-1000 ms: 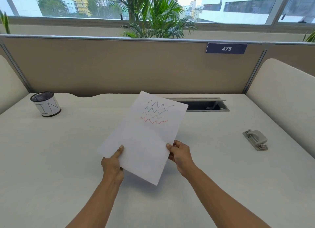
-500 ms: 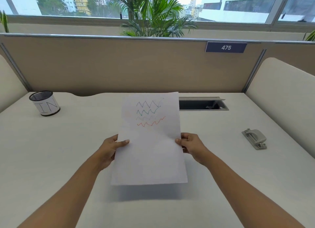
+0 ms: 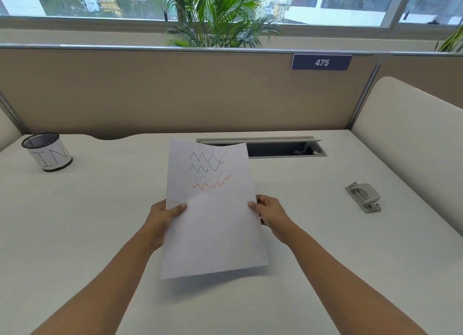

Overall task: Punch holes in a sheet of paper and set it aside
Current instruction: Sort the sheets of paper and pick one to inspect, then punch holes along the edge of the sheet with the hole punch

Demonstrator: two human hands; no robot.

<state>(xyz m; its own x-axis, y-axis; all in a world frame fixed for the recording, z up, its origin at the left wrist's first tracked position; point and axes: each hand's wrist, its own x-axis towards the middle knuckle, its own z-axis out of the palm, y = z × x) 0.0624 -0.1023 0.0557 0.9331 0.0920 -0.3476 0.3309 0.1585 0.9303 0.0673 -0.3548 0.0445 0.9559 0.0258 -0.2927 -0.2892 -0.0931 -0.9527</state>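
Here, left hand (image 3: 162, 217) and right hand (image 3: 271, 213) pinching sheet (image 3: 213, 234) at side edges above desk (image 3: 95, 222), hole punch (image 3: 363, 197) well right

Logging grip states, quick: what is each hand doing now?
Left hand: pinches the sheet of paper at its left edge.
Right hand: pinches its right edge.
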